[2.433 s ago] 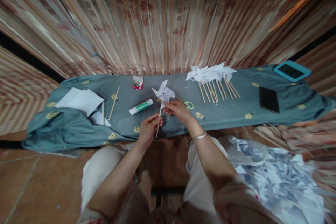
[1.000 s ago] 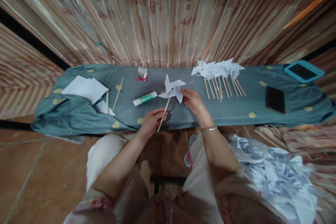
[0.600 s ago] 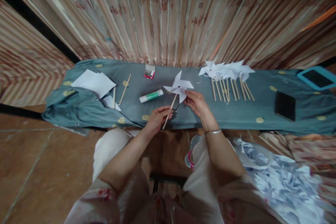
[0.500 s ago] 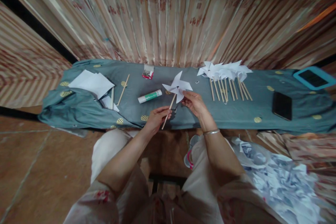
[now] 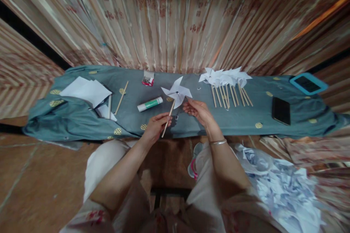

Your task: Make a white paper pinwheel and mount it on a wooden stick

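Observation:
My left hand [image 5: 158, 125] is closed around the wooden stick [image 5: 170, 111] of a white paper pinwheel [image 5: 177, 93], which has a shiny pin head at its centre. The pinwheel is held above the cloth, its blades tilted toward the back. My right hand [image 5: 199, 111] is beside the lower right blade, fingers loosely bent and apart, with nothing visible in them; whether a fingertip touches the blade is hard to see. A glue stick [image 5: 150, 104] with a green label lies left of the pinwheel. Behind it is a small open red box [image 5: 148, 80] of metal pins.
Several finished pinwheels [image 5: 225, 78] lie in a row at the right. White paper sheets [image 5: 86, 91] and a loose stick [image 5: 121, 97] are at the left. A black phone [image 5: 281, 111] and a blue-framed tablet [image 5: 308, 83] lie far right. Crumpled paper [image 5: 284, 185] fills a bag below.
My right hand has eased away from the pinwheel's blade, and its fingers have loosened. My left hand still holds the stick. The whole view has shifted slightly.

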The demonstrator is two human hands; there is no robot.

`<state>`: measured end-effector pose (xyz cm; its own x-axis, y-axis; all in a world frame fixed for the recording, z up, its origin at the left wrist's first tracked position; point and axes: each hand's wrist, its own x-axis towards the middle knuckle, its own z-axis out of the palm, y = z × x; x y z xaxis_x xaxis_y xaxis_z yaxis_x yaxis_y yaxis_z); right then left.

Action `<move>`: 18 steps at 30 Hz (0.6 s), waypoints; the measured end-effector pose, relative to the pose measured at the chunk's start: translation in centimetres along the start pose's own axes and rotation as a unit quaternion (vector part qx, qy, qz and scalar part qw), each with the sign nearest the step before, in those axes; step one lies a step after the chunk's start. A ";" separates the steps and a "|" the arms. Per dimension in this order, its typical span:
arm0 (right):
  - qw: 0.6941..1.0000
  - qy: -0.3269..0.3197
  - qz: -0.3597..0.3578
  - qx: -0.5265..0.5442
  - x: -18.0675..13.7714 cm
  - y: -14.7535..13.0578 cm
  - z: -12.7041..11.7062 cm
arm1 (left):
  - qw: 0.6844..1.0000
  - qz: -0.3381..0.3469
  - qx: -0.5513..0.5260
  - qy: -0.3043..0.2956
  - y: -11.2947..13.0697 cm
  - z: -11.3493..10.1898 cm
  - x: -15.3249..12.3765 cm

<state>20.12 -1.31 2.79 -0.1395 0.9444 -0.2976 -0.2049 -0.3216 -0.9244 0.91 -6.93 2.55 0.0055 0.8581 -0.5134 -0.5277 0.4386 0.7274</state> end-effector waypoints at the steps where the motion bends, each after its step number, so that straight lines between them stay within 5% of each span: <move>1: 1.000 0.013 -0.006 0.006 -0.1 -0.1 -0.3 | 1.000 -0.001 -0.002 0.000 0.1 0.0 0.0; 18: 0.997 -0.006 0.033 0.072 -0.3 0.4 1.0 | 0.999 -0.020 0.010 -0.028 -0.3 0.5 -0.3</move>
<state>19.09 -1.75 2.75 -0.1697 0.9201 -0.3531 -0.3313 -0.3907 -0.8588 1.51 -7.14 2.76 0.0738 0.8524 -0.5176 -0.5084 0.4787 0.7158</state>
